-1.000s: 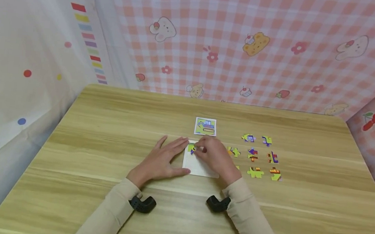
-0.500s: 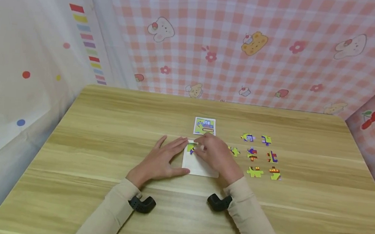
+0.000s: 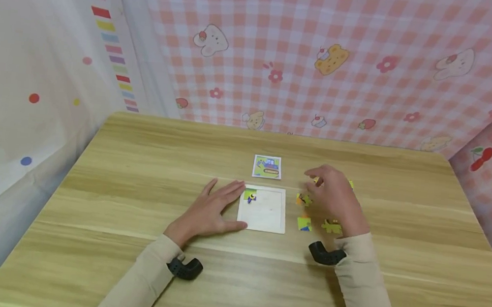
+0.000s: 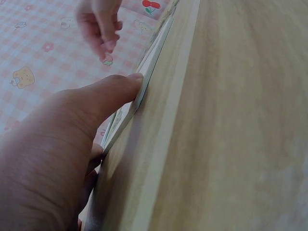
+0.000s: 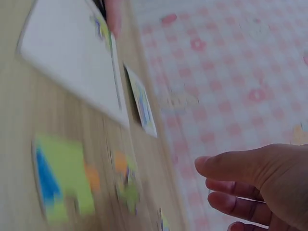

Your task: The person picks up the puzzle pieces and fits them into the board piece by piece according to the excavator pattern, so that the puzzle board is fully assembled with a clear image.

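The left hand [image 3: 209, 213] lay released, fingers extended, against the left side of the white tray [image 3: 268, 217], its thumb touching the near left corner and its fingertips the far left one. The right hand [image 3: 335, 194] was released too, fingers loosely bent and holding nothing, in the air over the loose pieces [image 3: 304, 224] right of the tray. The tray, flat on the table [image 3: 233, 290], contained one puzzle piece [image 3: 250, 195], set into its far left corner. At least five loose pieces showed; the right hand and arm blocked part of that area, so the full count could not be told. One picture card [image 3: 267, 167] lay just beyond the tray's far edge, apart from it.
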A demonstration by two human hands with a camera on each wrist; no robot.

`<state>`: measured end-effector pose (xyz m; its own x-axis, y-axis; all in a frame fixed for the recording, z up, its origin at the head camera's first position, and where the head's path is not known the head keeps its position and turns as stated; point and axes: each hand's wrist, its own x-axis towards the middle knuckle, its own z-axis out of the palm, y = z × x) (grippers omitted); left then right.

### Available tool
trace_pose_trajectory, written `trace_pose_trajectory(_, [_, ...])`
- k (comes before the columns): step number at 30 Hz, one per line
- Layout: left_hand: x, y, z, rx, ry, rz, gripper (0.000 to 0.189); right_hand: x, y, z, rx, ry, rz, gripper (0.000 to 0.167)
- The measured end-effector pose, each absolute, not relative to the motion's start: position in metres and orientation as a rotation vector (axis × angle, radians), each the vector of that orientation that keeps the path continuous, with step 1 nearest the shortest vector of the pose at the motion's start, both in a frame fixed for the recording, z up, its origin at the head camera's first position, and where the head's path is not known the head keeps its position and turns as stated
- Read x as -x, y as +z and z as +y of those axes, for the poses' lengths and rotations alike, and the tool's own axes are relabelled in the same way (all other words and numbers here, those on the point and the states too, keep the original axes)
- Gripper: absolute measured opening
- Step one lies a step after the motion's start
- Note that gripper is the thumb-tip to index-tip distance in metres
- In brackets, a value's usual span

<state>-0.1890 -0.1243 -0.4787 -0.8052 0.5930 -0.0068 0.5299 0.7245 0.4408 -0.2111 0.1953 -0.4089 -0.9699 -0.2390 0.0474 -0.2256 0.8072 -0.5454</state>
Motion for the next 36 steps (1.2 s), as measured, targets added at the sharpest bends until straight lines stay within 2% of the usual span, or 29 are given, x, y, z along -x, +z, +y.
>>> trace_pose_trajectory(7, [0.190, -0.479, -0.128, -0.918, 0.625, 2.788, 0.100, 0.206, -0.417, 0.239, 0.313, -0.854, 2.982, 0.027])
trace_pose_trajectory(12, [0.189, -0.479, -0.130, -0.918, 0.619, 2.791, 0.100, 0.207, -0.422, 0.255, 0.273, -0.873, 2.917, 0.032])
trace_pose_trajectory(26, [0.188, -0.479, -0.129, -0.926, 0.644, 2.789, 0.101, 0.238, -0.425, 0.254, 0.355, -0.853, 2.776, 0.048])
trace_pose_trajectory(36, [0.189, -0.482, -0.127, -0.933, 0.655, 2.793, 0.100, 0.243, -0.431, 0.257, 0.302, -0.843, 2.768, 0.039])
